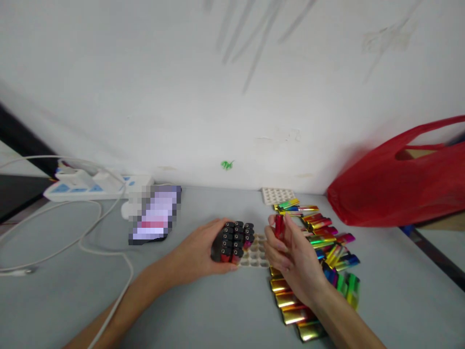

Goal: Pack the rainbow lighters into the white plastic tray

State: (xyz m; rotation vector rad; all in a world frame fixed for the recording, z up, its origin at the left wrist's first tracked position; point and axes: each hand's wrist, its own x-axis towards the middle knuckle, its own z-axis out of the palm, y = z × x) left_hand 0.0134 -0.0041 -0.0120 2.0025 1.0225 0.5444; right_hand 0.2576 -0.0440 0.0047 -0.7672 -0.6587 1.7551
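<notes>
A group of small black-topped pieces (232, 237) with reddish lower bodies, resembling lighters, stands upright in rows in a pale tray with round holes (258, 256). My left hand (206, 247) curves round the left side of this group, thumb on the near side and fingers on the far side. Above the tray's right part, my right hand (288, 249) pinches a small shiny red piece (279, 225) upright between thumb and fingers. Gold-and-red shiny pieces (290, 299) lie in a row beneath and beside the right hand.
More metallic coloured pieces (336, 254) lie scattered to the right. Another holed tray (278, 196) rests against the wall. A red bag (395, 179) stands at right. A phone (156, 213), power strip (92, 184) and white cable (125, 264) occupy the left.
</notes>
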